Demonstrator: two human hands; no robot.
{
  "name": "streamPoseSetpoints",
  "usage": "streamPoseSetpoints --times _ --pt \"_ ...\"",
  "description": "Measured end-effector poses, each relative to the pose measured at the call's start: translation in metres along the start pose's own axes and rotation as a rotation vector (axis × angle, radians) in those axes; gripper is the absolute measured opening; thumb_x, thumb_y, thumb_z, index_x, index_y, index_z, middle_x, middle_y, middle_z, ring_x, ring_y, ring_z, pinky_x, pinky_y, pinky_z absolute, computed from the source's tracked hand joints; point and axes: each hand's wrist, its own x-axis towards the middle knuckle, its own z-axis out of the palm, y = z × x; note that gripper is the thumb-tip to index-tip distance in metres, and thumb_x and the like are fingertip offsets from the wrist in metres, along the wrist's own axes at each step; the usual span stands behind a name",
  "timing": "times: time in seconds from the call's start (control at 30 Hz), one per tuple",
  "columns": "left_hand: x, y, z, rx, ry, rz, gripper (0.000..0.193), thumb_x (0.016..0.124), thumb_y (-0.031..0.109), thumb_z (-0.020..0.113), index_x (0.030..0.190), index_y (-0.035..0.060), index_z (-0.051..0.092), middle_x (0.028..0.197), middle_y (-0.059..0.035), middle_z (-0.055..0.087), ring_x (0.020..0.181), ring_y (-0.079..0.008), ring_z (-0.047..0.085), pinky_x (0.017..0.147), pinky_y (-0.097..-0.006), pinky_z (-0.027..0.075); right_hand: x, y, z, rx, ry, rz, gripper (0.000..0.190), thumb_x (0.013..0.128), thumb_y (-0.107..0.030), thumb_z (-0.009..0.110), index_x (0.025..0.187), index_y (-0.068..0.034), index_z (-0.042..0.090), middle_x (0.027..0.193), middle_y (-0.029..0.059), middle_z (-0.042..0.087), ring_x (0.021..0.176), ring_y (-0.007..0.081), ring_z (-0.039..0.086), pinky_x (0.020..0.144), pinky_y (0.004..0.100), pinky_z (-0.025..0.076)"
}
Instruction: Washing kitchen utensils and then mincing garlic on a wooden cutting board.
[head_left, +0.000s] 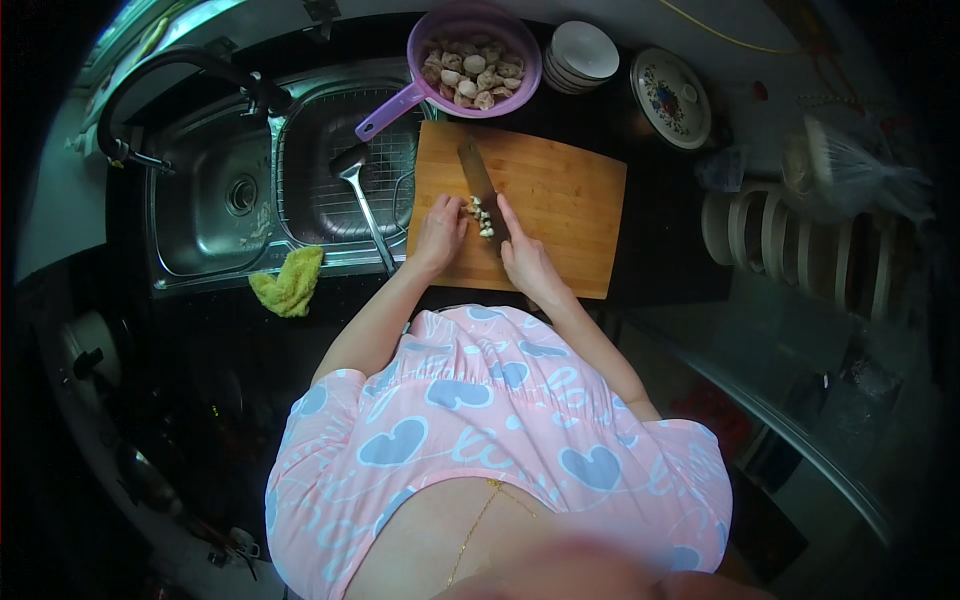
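A wooden cutting board (570, 217) lies before me. My right hand (529, 259) grips a kitchen knife (477, 171), its index finger stretched along the blade, which points away from me on the board. Small pale chopped pieces, perhaps garlic, (481, 217) lie along the blade's left side. At their left is my left hand (442, 229), fingers bent, the fingertips by a small brownish bit at the pieces' edge; whether they pinch it is too small to tell.
A purple colander (534, 71) of dumplings stands behind the board, with stacked white bowls (586, 49) and a lidded floral dish (670, 97) to its right. Left are a double steel sink (214, 195), a long-handled metal spatula (365, 206) and a yellow-green cloth (291, 283).
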Motion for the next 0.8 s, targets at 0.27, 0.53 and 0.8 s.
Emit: streamPoseSetpoints --times 0.27,0.53,0.8 --pt "0.0 -0.002 0.009 -0.001 0.046 0.037 0.028 0.08 -0.002 0.063 0.108 0.0019 0.061 0.098 -0.017 0.058 0.09 -0.0364 0.062 0.079 -0.0429 0.051 0.001 -0.003 -0.029 -0.071 -0.051 -0.064 0.077 0.089 -0.004 0.047 0.154 -0.03 0.014 0.077 0.0292 0.063 0.072 0.0457 0.064 0.07 0.0542 0.05" --pt "-0.002 -0.004 0.018 -0.029 0.082 0.108 0.023 0.08 -0.003 0.063 0.102 0.0012 0.062 0.094 -0.0164 0.06 0.088 -0.0346 0.063 0.077 -0.0411 0.051 -0.004 0.023 -0.011 -0.119 0.034 -0.137 0.079 0.088 -0.003 0.047 0.153 -0.033 0.016 0.079 0.0275 0.064 0.073 0.0454 0.064 0.07 0.0542 0.051" --pt "-0.01 -0.006 0.008 -0.052 0.1 0.09 0.02 0.08 -0.004 0.063 0.099 0.0011 0.06 0.092 -0.0159 0.06 0.084 -0.034 0.063 0.074 -0.0415 0.052 -0.009 0.007 -0.008 -0.105 -0.036 -0.005 0.076 0.091 -0.005 0.045 0.154 -0.033 0.013 0.085 0.0321 0.063 0.079 0.0481 0.064 0.076 0.0553 0.049"
